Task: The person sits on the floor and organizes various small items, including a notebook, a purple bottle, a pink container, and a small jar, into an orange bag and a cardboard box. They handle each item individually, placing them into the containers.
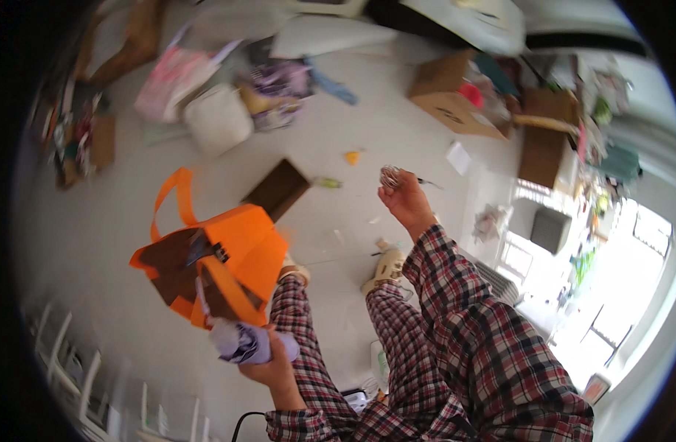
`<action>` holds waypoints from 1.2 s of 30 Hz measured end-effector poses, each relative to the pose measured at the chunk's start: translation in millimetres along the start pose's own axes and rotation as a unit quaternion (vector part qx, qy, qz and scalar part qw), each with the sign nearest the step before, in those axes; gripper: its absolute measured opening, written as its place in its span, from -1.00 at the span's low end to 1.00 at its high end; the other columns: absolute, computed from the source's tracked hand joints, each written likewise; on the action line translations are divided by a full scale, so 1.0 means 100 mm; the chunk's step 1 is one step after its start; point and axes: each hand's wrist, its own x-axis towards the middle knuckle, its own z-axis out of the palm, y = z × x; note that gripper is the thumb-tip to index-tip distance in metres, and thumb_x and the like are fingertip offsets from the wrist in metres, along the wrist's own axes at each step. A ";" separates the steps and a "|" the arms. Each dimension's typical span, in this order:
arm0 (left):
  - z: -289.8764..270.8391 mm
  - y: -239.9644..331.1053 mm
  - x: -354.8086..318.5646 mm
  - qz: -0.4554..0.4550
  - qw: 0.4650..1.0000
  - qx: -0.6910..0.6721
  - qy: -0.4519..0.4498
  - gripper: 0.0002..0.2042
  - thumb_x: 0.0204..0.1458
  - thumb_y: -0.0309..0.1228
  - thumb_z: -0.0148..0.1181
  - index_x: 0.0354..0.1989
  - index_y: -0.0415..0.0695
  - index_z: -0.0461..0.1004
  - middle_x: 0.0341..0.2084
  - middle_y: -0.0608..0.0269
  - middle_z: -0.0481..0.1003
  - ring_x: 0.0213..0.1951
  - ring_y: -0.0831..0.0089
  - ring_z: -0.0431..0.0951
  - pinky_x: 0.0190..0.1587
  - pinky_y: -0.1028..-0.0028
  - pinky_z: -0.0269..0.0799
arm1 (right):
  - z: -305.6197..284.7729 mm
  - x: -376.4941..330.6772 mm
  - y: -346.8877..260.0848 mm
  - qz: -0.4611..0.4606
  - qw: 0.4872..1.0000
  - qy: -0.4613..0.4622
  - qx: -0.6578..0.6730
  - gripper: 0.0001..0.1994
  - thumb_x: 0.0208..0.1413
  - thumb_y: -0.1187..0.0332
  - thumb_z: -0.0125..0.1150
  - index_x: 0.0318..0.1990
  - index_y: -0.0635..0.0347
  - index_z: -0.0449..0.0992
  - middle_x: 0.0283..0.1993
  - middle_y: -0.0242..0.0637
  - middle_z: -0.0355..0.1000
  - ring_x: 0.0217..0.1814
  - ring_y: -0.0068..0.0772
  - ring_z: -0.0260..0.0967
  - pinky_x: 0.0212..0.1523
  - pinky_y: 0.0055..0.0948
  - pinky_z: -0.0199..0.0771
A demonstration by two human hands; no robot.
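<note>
My left hand [275, 368] is closed round a lilac rolled fabric bundle [253, 345] that looks like a folded umbrella. Beyond it is an orange tote bag [249, 243], its brown inside facing left and a black clip on its edge. One bag handle comes down close to the bundle; whether my left hand also holds it, I cannot tell. My right hand [408, 202], raised farther out to the right, pinches a small silvery coil [389, 176] that looks like wound wire or cable, with a thin dark end sticking out to the right.
On the pale floor lie an open brown box [277, 190], a small yellow piece [352, 158] and a green item [328, 182]. Bags [218, 120] and clothes crowd the far left. A filled cardboard carton [456, 96] stands far right. White rails [87, 383] line the near left.
</note>
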 end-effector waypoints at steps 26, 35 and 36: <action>1.87 1.17 -1.90 0.135 0.949 0.060 -0.279 -0.67 -0.05 -0.41 0.16 -0.19 -0.37 0.28 -0.46 0.04 0.50 -0.40 0.36 0.54 -0.29 0.38 0.48 | -4.65 -1.35 -0.52 -0.028 0.801 0.358 -0.480 -0.69 -0.06 0.16 0.11 -0.26 0.16 0.58 -0.40 -0.15 0.52 -0.33 -0.20 0.48 -0.24 -0.31 0.43; 2.11 1.16 -2.10 0.200 0.930 0.147 -0.271 -0.74 -0.08 -0.45 0.18 -0.30 -0.41 0.33 -0.53 0.07 0.52 -0.46 0.32 0.55 -0.30 0.39 0.47 | -6.49 -3.55 1.29 0.214 0.717 0.558 -0.358 -0.80 -0.03 0.30 0.15 -0.30 0.18 0.59 -0.52 -0.28 0.48 -0.53 -0.46 0.41 -0.44 -0.41 0.46; 2.14 1.19 -2.13 0.208 0.930 0.145 -0.265 -0.74 -0.07 -0.45 0.17 -0.30 -0.40 0.33 -0.54 0.08 0.52 -0.46 0.33 0.55 -0.31 0.38 0.47 | -6.43 -3.64 1.38 0.219 0.725 0.566 -0.325 -0.79 -0.06 0.30 0.17 -0.29 0.15 0.60 -0.45 -0.26 0.50 -0.42 -0.42 0.43 -0.31 -0.39 0.44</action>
